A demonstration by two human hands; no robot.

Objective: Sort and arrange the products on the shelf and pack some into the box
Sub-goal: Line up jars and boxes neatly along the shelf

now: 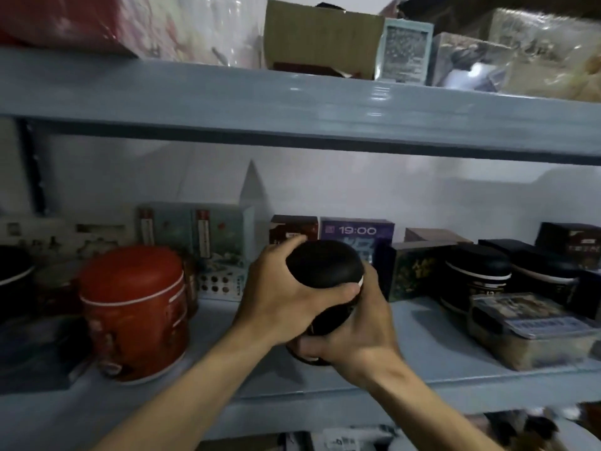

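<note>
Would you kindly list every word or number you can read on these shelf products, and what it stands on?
"19:00": on the purple box behind the black tin.
Larger characters beneath it: partly hidden, unreadable.
Labels on the red tin, teal boxes and other packs: too blurred to read.

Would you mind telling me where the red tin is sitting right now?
In the head view, the red tin stands at the left of the lower shelf, left of the held black tin, with teal boxes behind it.
</note>
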